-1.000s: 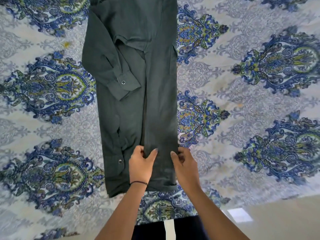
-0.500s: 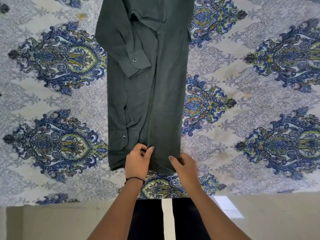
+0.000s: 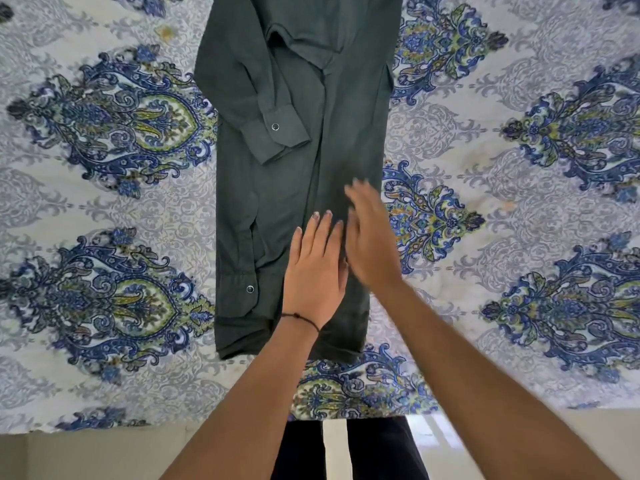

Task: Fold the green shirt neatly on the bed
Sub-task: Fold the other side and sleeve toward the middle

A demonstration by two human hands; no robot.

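Green shirt point(image 3: 298, 168) flat on bed point(image 3: 519, 237), already narrowed to a long strip running 12 to 6 o'clock; collar end out of frame at 12, hem near the bed edge at 6. Upper sleeve cuff point(image 3: 277, 136) folded across the body at about 11 o'clock of strip centre; lower sleeve cuff point(image 3: 242, 285) tucked along the 9 o'clock edge, snap visible.

Left hand point(image 3: 313, 271) open, palm down, fingers spread, pressed flat on the lower half of the strip; thin wristband point(image 3: 299, 318) at the wrist. Right hand point(image 3: 369, 237) open too, just beside the left at its 3 o'clock, gripping nothing; motion-blurred, so contact with cloth probably present but not certain.

Judged step: smoothing before the lengthwise fold.

Risks from here:
- Sweeping toward 12 with pressure may drag the top layer, opening the 3 o'clock side fold.
- Upper cuff lies loose; a passing palm may flip it askew.
- Slightly rumpled hem at 6 would carry a crooked edge into the next fold.
- Soft bedding gives little backing; creases may spring back.
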